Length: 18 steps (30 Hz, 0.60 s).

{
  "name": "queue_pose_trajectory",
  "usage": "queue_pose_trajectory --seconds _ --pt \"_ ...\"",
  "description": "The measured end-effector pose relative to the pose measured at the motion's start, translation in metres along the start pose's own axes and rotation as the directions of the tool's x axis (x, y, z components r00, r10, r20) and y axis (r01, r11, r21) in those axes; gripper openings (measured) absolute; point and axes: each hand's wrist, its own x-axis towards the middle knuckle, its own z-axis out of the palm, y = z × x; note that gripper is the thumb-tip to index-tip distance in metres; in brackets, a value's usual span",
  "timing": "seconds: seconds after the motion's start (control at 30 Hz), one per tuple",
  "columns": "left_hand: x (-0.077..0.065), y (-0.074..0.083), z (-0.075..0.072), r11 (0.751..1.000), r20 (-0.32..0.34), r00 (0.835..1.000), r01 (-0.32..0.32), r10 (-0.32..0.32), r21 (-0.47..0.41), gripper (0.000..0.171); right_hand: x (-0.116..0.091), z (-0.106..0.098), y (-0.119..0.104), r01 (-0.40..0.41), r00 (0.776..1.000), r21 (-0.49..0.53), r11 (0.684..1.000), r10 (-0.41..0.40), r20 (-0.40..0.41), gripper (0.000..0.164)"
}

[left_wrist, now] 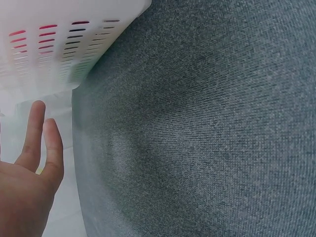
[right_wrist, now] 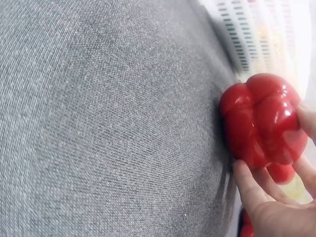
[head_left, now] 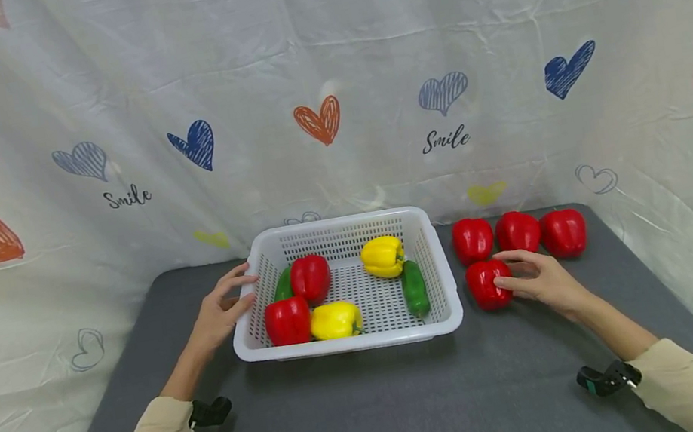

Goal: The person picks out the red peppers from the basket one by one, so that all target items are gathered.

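Observation:
A white perforated plastic basket stands on the grey table, in the middle of the head view. My left hand is at its left rim with fingers extended; the left wrist view shows two fingers fairly straight. To the basket's right, my right hand holds a red bell pepper between thumb and fingers. The right wrist view shows that glossy pepper close up, near the cloth. Inside the basket lie red bell peppers, yellow bell peppers and green peppers.
Behind the held pepper, three more red bell peppers stand in a row: left, middle and right. Grey cloth covers the table. A white curtain printed with hearts hangs along the table's back edge.

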Motion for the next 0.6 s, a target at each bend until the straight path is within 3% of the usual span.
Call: queue_pose_trajectory --seconds 0.4,0.6 --pt "0.000 0.001 -0.001 1.000 -0.003 1.000 -0.002 0.002 0.005 0.038 -0.006 -0.010 -0.009 0.059 0.998 -0.080 0.995 -0.059 -0.003 0.064" --pt "-0.001 -0.001 0.000 1.000 0.002 1.000 -0.005 0.005 -0.002 0.039 -0.005 -0.022 -0.015 0.121 0.991 -0.053 0.991 -0.123 -0.042 0.053"
